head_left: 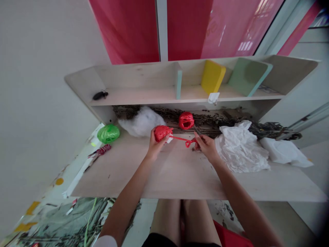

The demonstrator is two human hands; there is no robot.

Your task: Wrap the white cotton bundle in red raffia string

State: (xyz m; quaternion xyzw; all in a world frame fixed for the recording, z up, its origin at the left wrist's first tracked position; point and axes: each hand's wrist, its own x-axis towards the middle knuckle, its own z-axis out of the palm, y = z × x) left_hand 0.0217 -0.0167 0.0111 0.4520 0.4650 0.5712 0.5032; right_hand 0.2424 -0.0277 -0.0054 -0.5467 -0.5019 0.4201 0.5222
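Observation:
My left hand point(154, 146) is closed around a rounded bundle of shiny red plastic point(162, 132), with a bit of white showing under its right side. From the bundle a red plastic string point(179, 138) runs taut to my right hand point(208, 148), whose fingers pinch its far part. A small loop of the string hangs just left of those fingers. Both hands are above the desk point(180, 178). Behind them, between the hands, sits a ball of red plastic twine point(186, 120) with a dark hollow in its front. White fluffy stuffing point(144, 121) lies behind my left hand.
Crumpled white cloth or paper point(241, 147) and a white packet point(285, 151) lie right. A green twine ball point(108, 133) and a red-white cord bundle point(103, 149) are left. Dried stems point(210, 120) line the back under a shelf point(144, 96) with yellow point(212, 77) and green dividers point(248, 77).

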